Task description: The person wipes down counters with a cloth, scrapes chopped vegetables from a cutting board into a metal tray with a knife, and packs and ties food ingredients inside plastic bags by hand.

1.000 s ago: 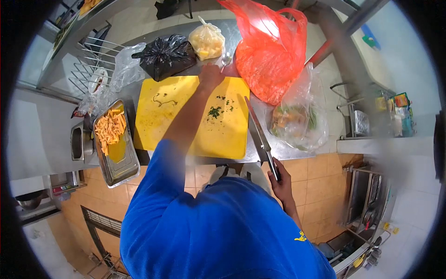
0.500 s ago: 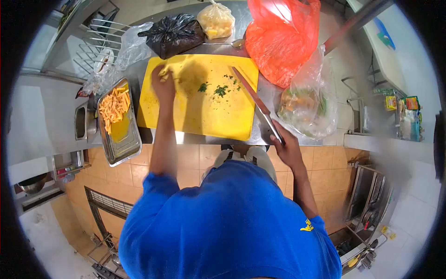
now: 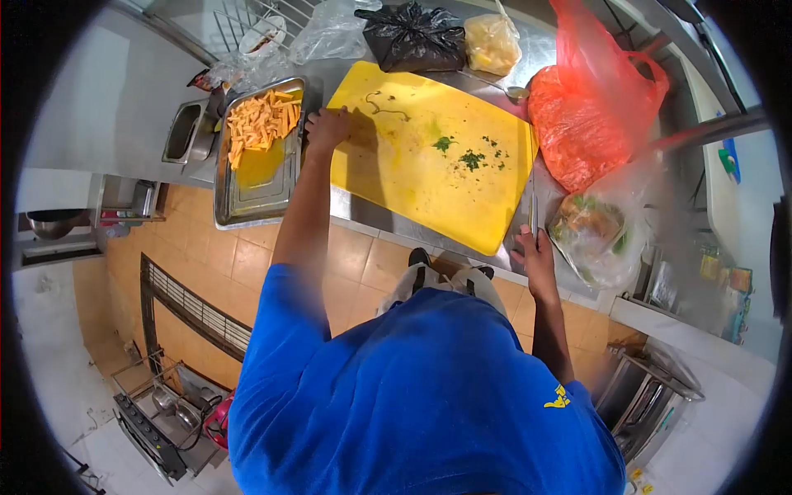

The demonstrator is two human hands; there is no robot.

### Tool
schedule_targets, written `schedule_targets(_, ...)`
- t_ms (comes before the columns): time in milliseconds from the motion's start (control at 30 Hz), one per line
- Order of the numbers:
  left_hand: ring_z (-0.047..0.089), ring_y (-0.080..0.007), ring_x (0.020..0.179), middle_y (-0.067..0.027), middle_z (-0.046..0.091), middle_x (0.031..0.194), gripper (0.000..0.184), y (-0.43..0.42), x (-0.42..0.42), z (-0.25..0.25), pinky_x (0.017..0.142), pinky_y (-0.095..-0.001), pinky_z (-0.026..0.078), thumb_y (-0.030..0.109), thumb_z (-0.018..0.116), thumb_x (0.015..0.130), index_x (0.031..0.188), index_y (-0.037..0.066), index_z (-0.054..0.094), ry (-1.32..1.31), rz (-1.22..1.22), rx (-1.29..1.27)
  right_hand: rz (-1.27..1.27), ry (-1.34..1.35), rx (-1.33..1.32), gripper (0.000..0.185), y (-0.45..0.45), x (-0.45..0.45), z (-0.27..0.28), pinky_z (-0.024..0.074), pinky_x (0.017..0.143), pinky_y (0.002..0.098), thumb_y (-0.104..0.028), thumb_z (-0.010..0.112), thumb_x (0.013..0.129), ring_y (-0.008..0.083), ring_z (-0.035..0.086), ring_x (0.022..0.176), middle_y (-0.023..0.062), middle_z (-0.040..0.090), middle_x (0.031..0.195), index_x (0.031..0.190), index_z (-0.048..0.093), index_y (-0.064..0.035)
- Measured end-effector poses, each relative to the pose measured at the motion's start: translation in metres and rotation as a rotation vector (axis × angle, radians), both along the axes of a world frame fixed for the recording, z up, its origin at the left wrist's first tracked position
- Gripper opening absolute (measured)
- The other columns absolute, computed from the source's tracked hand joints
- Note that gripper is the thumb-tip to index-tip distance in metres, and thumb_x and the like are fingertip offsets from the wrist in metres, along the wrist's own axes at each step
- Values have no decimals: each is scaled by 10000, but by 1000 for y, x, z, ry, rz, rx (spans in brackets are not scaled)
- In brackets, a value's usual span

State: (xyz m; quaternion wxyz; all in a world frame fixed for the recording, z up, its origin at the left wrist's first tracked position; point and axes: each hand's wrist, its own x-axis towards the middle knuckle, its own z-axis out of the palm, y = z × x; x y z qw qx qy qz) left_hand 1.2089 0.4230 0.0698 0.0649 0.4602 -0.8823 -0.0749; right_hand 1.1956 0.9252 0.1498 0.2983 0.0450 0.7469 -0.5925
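Closed around the handle of a knife (image 3: 534,206), the right hand (image 3: 538,252) is holding it beside the right edge of the yellow cutting board (image 3: 396,177), the blade no longer crossing the board as it was half a second ago. With fingers partly curled, the left hand (image 3: 327,129) is now reaching the board's left edge, near the metal tray (image 3: 256,210); whether it is gripping anything, I cannot tell. Chopped greens (image 3: 472,159) are lying on the board, so cutting is apparently pausing.
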Motion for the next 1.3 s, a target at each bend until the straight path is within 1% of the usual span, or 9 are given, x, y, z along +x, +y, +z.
schedule_targets(133,429,-447,1143,-275,468,1221,713,2,-5,36,949,-538,357,561,385,866,1267,-28,419,-248,-48,100,3,-43,-49,499,-3,3,6,460,834,355,-439,517,911,199,486,1114,90,520,1188,1208,472,-40)
schedule_targets(300,370,-465,1220,-272,407,1316,770,-20,-20,8,995,-545,318,616,318,866,1302,-13,411,-112,106,199,27,-77,-69,484,-16,-6,4,428,863,350,-454,499,916,202,477,1129,75,530,1189,1188,487,-54)
schedule_targets(600,384,-381,1259,-233,408,1349,763,-28,-8,29,1027,-475,310,603,252,888,1319,-7,408,-78,-14,368,41,-177,-188,392,-8,-30,-7,432,806,295,-447,492,922,109,559,879,7,591,988,1075,528,-88)
schedule_targets(767,399,-401,1236,-242,427,1324,735,-54,-13,-21,1011,-492,322,584,248,900,1307,-2,424,-71,39,328,-36,-169,-140,372,-15,-27,11,439,758,277,-442,497,921,93,542,854,1,579,964,1051,531,-95)
schedule_targets(933,416,-421,1197,-231,433,1302,740,-5,-2,30,976,-506,359,605,280,886,1298,9,433,-317,-73,204,-28,-174,-150,383,-9,-32,-1,438,770,289,-435,520,912,102,544,896,14,575,1004,1079,514,-91)
schedule_targets(1033,397,-411,1210,-230,402,1325,743,-8,-6,4,967,-499,371,606,297,881,1295,4,429,-143,125,303,-15,-142,-95,414,-8,-36,-6,422,839,305,-425,520,914,122,542,990,44,576,1083,1122,493,-69)
schedule_targets(1133,390,-406,1216,-235,390,1332,754,9,2,16,969,-496,369,605,304,879,1291,-16,421,-43,201,333,2,-150,-98,434,-7,-39,-1,409,864,317,-421,509,921,142,534,1046,59,570,1138,1161,482,-60)
schedule_targets(1267,509,-410,1086,-251,521,1177,722,17,23,6,880,-492,447,584,351,872,1154,-59,522,9,165,180,47,-130,-55,465,-7,-42,7,401,880,325,-426,490,929,154,527,1077,57,562,1167,1213,459,-59)
schedule_targets(1300,540,-417,1035,-252,561,1104,694,37,25,31,836,-482,475,571,366,873,1086,-62,557,70,272,142,16,-130,-60,440,-8,-43,4,396,881,324,-422,491,930,143,525,1073,54,564,1169,1189,472,-67)
